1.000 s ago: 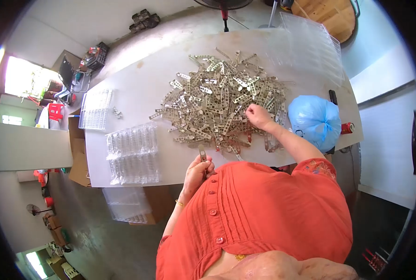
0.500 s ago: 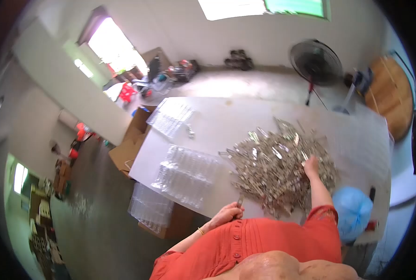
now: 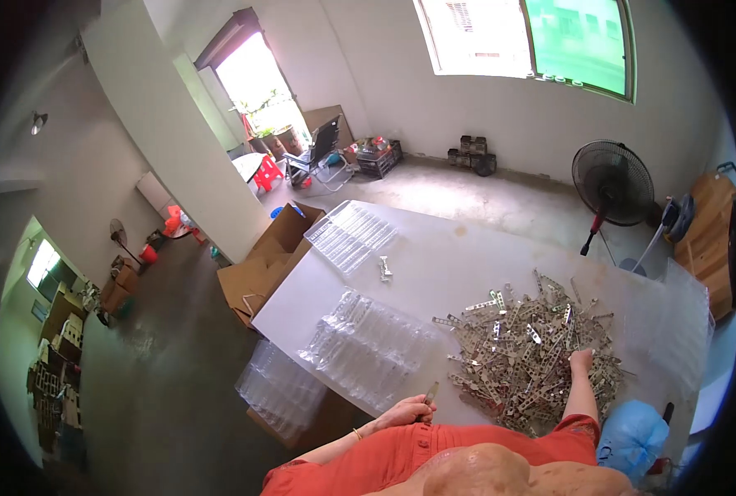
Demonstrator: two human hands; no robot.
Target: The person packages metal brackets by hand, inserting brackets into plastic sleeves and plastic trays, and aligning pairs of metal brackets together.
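Hundreds of thin, flat metal strips [image 3: 533,351], dull silver and punched with rows of holes, lie in a tangled heap on the pale, smooth table [image 3: 442,256]. Right hand [image 3: 581,360] is down on the near edge of that pile, fingers curled among the strips; whether it actually grips one, I cannot tell. Left hand [image 3: 407,409] sits close to the body at the near table edge, closed around a single narrow metal strip [image 3: 430,392] that sticks up and away from the fist.

Just beyond the left hand, a stack of clear plastic blister trays [image 3: 372,347] with ribbed, glossy pockets rests on the table. More clear trays [image 3: 350,236] lie at the far corner, with a small metal piece [image 3: 383,269] beside them. Another stack of transparent trays [image 3: 278,384] sits lower, off the table edge, next to open brown cardboard boxes [image 3: 264,264].

At the right, a crinkled blue plastic bag [image 3: 632,434] bulges by the person's elbow. A black round-caged standing fan [image 3: 612,183] stands on the grey concrete floor behind the table. Orange pleated shirt [image 3: 467,446], buttoned down the front, fills the bottom of the view.
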